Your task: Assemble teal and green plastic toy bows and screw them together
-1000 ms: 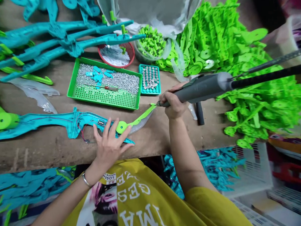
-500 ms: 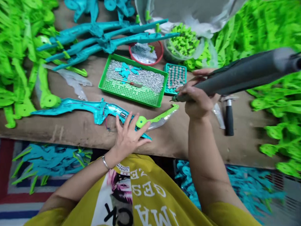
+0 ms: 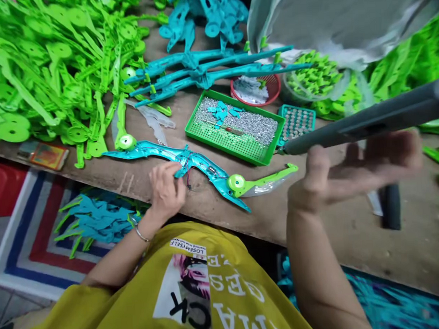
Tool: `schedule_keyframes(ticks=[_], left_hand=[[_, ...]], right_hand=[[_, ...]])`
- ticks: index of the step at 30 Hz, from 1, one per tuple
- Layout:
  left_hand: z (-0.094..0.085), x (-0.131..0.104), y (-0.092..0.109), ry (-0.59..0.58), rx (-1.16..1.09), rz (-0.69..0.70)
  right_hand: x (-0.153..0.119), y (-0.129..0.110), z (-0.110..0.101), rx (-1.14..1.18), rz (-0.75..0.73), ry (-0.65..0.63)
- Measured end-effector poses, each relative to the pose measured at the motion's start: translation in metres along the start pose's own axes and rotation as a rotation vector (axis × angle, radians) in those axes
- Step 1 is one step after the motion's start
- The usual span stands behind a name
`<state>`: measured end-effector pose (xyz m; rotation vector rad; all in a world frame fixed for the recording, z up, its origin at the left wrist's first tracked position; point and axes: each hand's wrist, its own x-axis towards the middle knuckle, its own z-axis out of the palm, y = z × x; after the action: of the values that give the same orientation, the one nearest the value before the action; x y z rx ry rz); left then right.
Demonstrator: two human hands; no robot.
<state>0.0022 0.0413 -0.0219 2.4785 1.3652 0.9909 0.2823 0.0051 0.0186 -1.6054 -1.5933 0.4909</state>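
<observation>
A blue plastic toy bow half [image 3: 147,149] lies on the table with wires and a small part in its hollow side. Green limb pieces sit at both ends, the right limb [image 3: 263,183] paired with a clear strip. My left hand [image 3: 166,190] has its fingers curled round the short grip at the bow's middle. My right hand [image 3: 360,171], a little blurred, is open with palm up and fingers stretched out, just below a grey electric screwdriver [image 3: 369,118]. The screwdriver slants above the hand, its tip near the green tray [image 3: 226,152].
Silver screws, blue bits and a hand screwdriver [image 3: 234,130] lie in the tray. Behind are a red basket [image 3: 274,89], a teal rack [image 3: 298,123] and a tub of green clips [image 3: 313,75]. Green parts [image 3: 39,70] heap at left; a hammer [image 3: 391,206] lies at right.
My left hand has moved from the bow's right end to its middle grip and curled. My right hand has opened from round the screwdriver. The view has shifted left.
</observation>
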Motion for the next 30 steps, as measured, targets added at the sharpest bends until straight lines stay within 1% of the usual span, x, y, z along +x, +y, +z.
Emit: schedule_keyframes(ticks=[2, 4, 6, 8, 10, 13, 16, 21, 23, 24, 26, 27, 28, 30], left_hand=[[-0.010, 0.009, -0.021, -0.089, 0.068, -0.026], [-0.014, 0.016, -0.034, -0.205, 0.099, 0.010], [-0.014, 0.020, -0.039, -0.286, 0.114, 0.062], [-0.012, 0.020, -0.038, -0.310, 0.117, 0.101], [-0.009, 0.019, -0.035, -0.303, 0.102, 0.129], [-0.005, 0.015, -0.024, -0.291, 0.059, 0.179], [-0.002, 0.010, -0.008, -0.317, 0.007, 0.236], [0.003, 0.001, 0.021, -0.407, -0.114, 0.324], [0.005, 0.000, 0.029, -0.420, -0.143, 0.344], [0.006, 0.002, 0.032, -0.414, -0.153, 0.340], [0.009, 0.007, 0.036, -0.393, -0.164, 0.320], [0.011, 0.010, 0.038, -0.394, -0.166, 0.311], [0.013, 0.014, 0.040, -0.407, -0.166, 0.309], [0.018, 0.022, 0.045, -0.459, -0.156, 0.315]], right_hand=[[-0.014, -0.011, 0.014, -0.094, -0.008, -0.056], [-0.027, -0.018, 0.029, -0.190, -0.016, -0.107], [-0.041, -0.021, 0.040, -0.284, -0.026, -0.146], [-0.054, -0.020, 0.046, -0.371, -0.032, -0.163], [-0.066, -0.015, 0.044, -0.435, -0.022, -0.166], [-0.081, -0.006, 0.032, -0.469, 0.010, -0.164], [-0.094, 0.004, 0.013, -0.468, 0.038, -0.160], [-0.113, 0.018, -0.022, -0.530, 0.070, -0.174], [-0.119, 0.015, -0.031, -0.556, 0.066, -0.132], [-0.122, 0.012, -0.033, -0.555, 0.058, -0.087], [-0.127, 0.003, -0.030, -0.518, 0.033, 0.028], [-0.129, -0.002, -0.025, -0.485, 0.015, 0.072], [-0.132, -0.007, -0.018, -0.454, -0.002, 0.095], [-0.135, -0.013, 0.001, -0.440, -0.029, 0.067]])
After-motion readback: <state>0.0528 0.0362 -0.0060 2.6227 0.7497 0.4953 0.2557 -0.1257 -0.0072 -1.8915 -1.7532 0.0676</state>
